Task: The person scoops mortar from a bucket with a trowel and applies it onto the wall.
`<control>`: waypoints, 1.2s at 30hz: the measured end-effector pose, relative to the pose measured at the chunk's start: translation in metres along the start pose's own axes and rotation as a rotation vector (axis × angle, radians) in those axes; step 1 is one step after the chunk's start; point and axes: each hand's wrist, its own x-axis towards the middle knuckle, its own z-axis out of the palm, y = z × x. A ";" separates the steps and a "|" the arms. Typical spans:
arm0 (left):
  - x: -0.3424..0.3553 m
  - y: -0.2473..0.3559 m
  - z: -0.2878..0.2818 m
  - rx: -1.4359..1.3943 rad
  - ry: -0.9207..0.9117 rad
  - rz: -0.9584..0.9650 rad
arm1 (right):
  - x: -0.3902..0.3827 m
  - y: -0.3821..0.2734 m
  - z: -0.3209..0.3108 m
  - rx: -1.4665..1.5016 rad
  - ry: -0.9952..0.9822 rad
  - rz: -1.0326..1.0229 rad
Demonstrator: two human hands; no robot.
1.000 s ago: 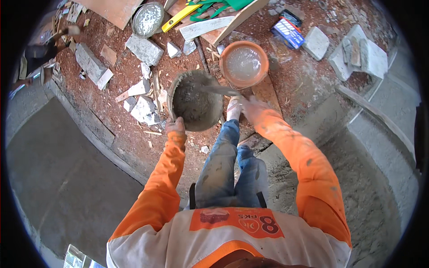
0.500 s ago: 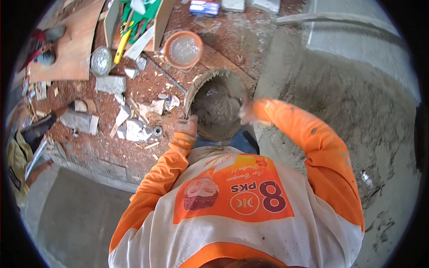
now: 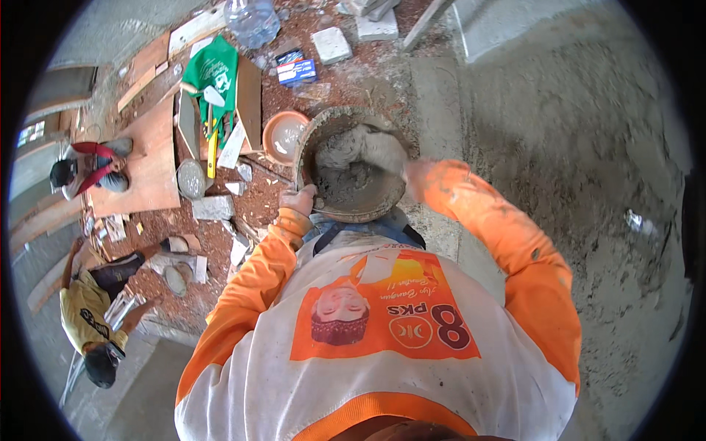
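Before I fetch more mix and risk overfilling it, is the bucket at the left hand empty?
Not empty: wet grey mix lies inside the bucket, whose rim the left hand grips. How deep it goes, I cannot tell.

A round bucket (image 3: 360, 216) held grey mortar (image 3: 340, 178).
The left hand (image 3: 298, 200) gripped its left edge; the right hand (image 3: 419, 178) was at the opposite edge; an orange bowl (image 3: 268, 143) of cloudy liquid (image 3: 287, 137) sat nearby.

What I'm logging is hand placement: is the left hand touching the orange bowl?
No, the left hand holds the edge of the bucket, apart from the orange bowl.
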 end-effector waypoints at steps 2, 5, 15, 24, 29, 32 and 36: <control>-0.011 0.016 0.011 0.118 0.014 -0.032 | -0.003 0.020 0.002 -0.068 0.258 -0.012; -0.007 0.009 0.024 0.240 -0.080 -0.086 | -0.034 0.007 -0.049 -0.374 0.099 -0.166; 0.023 -0.005 0.060 0.447 -0.155 0.116 | -0.035 0.003 0.014 -0.042 0.146 0.211; 0.025 0.012 0.073 0.196 -0.307 0.307 | -0.005 0.049 0.010 -0.233 -0.152 0.238; 0.019 0.015 0.071 0.185 -0.286 0.318 | -0.002 0.063 0.053 0.197 -0.338 -0.311; 0.008 0.062 0.059 0.368 -0.470 0.105 | -0.015 0.039 0.066 0.992 -0.424 -0.233; 0.047 -0.005 0.038 0.371 -0.250 0.093 | -0.007 -0.004 0.082 2.347 -0.518 -0.252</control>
